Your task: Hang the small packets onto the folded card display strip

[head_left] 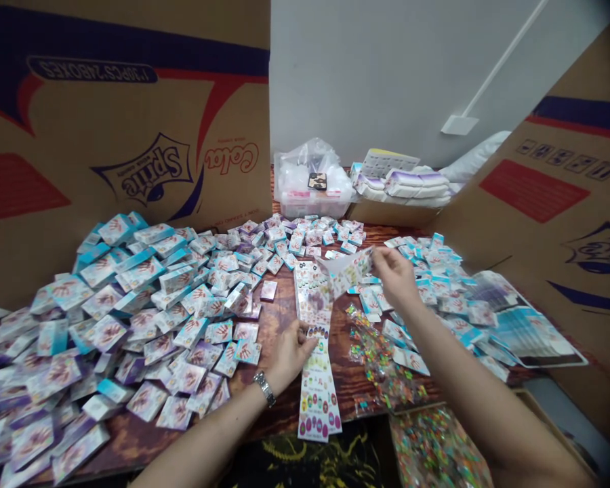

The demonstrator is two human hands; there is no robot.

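Strips of printed sticker sheets (314,285) run down the middle of the table, their lower end hanging at the front edge. My left hand (291,352), with a metal watch on the wrist, pinches the strip at its middle from the left side. Up and to the right, my right hand (394,271) is closed on the end of a sticker strip (353,271), which is raised and slants across the others. Small white, blue and purple boxes (183,325) lie heaped on the left. Small packets with colourful pieces (381,359) lie right of the strips.
Large cardboard cartons (132,122) stand at left and right. A plastic tub (312,196) and a carton of white and purple packs (417,186) are at the back. More small boxes (437,291) lie on the right, above a box of colourful packets (440,447) at the front.
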